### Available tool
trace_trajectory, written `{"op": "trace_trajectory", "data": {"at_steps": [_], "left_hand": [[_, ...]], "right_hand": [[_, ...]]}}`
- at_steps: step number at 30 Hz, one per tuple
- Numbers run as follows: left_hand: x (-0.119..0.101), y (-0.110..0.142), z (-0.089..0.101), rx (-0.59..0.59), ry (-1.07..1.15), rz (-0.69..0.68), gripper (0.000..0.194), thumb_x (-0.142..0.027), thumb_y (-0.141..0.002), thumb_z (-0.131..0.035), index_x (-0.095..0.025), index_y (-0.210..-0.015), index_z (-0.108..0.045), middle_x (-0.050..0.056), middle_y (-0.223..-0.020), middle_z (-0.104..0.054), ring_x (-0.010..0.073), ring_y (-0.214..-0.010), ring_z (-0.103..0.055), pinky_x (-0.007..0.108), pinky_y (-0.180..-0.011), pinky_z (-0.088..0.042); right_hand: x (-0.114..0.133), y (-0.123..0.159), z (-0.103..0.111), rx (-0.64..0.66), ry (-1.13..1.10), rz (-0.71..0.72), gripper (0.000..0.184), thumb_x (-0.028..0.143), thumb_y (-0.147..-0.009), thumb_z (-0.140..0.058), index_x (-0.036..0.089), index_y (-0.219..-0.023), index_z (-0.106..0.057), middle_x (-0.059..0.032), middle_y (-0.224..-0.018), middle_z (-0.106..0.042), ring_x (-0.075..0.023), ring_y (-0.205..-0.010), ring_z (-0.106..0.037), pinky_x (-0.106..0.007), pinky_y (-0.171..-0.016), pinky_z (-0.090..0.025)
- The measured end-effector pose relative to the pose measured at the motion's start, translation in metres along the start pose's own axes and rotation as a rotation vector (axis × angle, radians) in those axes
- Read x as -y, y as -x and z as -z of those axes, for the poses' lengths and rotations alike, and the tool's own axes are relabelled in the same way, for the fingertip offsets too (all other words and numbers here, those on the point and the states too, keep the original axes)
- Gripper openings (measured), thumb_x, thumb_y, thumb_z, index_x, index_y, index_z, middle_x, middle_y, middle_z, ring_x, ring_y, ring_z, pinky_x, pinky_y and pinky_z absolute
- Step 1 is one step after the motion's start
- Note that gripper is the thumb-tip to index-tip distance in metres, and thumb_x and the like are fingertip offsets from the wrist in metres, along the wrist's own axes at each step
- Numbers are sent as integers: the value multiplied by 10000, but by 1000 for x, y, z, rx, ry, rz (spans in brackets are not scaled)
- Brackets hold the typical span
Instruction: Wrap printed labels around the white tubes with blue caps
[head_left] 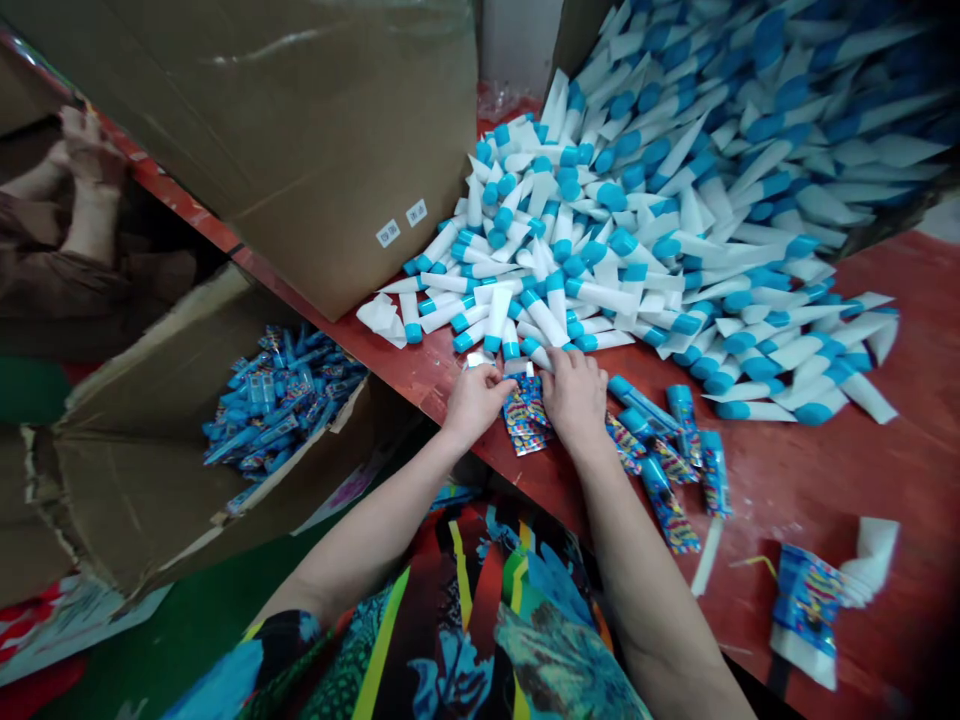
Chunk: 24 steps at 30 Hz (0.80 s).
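My left hand [476, 402] is closed, thumb and forefinger pinched at the upper edge of some small printed blue wrapper sleeves [528, 425] stacked near the table edge. To their right, my right hand [576, 402] has its fingers curled down at the front of the pile, over a white tube with a blue cap [535, 352]; part of that tube is hidden under the fingers. Beside my right wrist lie several tubes in printed sleeves [670, 505], along with more loose sleeves [624, 443].
A large heap of white, blue-capped tubes [592, 250] spreads over the red table [847, 480]. One cardboard box [300, 130] stands at the back left; an open carton [127, 500] below holds wrapped tubes. A printed packet [806, 610] lies at right. Another person's hands [90, 150] show far left.
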<state>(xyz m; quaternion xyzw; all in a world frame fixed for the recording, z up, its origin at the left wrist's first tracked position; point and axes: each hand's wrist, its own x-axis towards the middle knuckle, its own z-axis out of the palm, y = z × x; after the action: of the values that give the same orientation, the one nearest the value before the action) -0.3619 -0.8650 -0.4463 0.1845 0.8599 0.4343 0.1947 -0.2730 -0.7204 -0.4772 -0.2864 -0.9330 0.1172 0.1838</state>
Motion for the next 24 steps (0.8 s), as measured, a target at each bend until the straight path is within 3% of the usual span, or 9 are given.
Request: {"op": "trace_trajectory", "data": {"at_steps": [3,5,7,10,13,15,18,20,24], "left_hand": [[3,-3,6,14,-35,-48,373,-233,-1018,-742,-207,-660,-639,-12,-669,-641,184,-736,-620,301,-711,-412],[1,0,9,22,-70,-67,306,-217,-1012,-759,-197,-710,-711,10,-718,-682,206,-786,-646,314,-740,-430],[-2,7,9,-14,-127,-106,54,-216,-993,-811,-181,-966,-842,52,-912,-784,244,-908,-717,329,-800,-488],[-7,21,0,-163,-231,-210,358,-256,-1037,-806,-179,-1386,-820,147,-1322,-798,308,-1173,-780,372,-922,-578],[-14,29,-14,-181,-241,-362,402,-262,-1064,-774,-194,-1461,-791,173,-1489,-738,323,-1320,-768,385,-995,-620],[-20,27,-20,-83,-207,-455,380,-229,-1025,-807,-214,-1405,-816,147,-1462,-755,307,-1300,-775,374,-992,-629],[-28,21,-21,102,-152,-495,97,-166,-1013,-776,-218,-988,-854,76,-1106,-800,250,-1058,-781,355,-924,-603],[-32,19,-16,165,-80,-474,257,-127,-991,-765,-213,-749,-770,37,-908,-734,208,-918,-728,334,-879,-564],[-38,24,-8,247,172,-341,360,-156,-883,-872,-197,-585,-674,-3,-743,-638,158,-774,-614,290,-744,-466]], "right_hand": [[-10,2,1,-20,-82,-20,450,193,-1094,-544,169,-1499,-738,-248,-1371,-765,-428,-1230,-716,-539,-1022,-538],[-17,4,4,-78,-218,-13,434,248,-1085,-546,173,-1471,-730,-244,-1390,-773,-423,-1237,-738,-538,-1023,-567],[-24,7,7,-137,-392,-7,392,346,-1091,-557,204,-1411,-732,-206,-1328,-811,-390,-1165,-769,-512,-987,-602],[-29,13,15,-198,-626,-56,357,478,-1101,-568,256,-1332,-727,-120,-1153,-846,-320,-991,-790,-452,-894,-633],[-27,17,21,-217,-819,-94,356,538,-1073,-615,267,-1275,-726,-88,-1102,-840,-295,-999,-791,-449,-928,-653],[-25,20,25,-186,-950,-106,397,580,-1037,-667,272,-1281,-729,-93,-1166,-842,-295,-1081,-790,-470,-1014,-650],[-24,24,31,-123,-1146,-186,557,603,-915,-804,295,-1371,-714,-94,-1352,-824,-294,-1204,-765,-468,-1083,-628],[-25,28,35,-80,-1257,-278,673,573,-796,-892,311,-1388,-707,-77,-1385,-810,-285,-1177,-756,-445,-1041,-631],[-30,34,46,19,-1369,-406,573,547,-713,-918,324,-1206,-730,-32,-1053,-784,-283,-935,-729,-461,-883,-636]]}}
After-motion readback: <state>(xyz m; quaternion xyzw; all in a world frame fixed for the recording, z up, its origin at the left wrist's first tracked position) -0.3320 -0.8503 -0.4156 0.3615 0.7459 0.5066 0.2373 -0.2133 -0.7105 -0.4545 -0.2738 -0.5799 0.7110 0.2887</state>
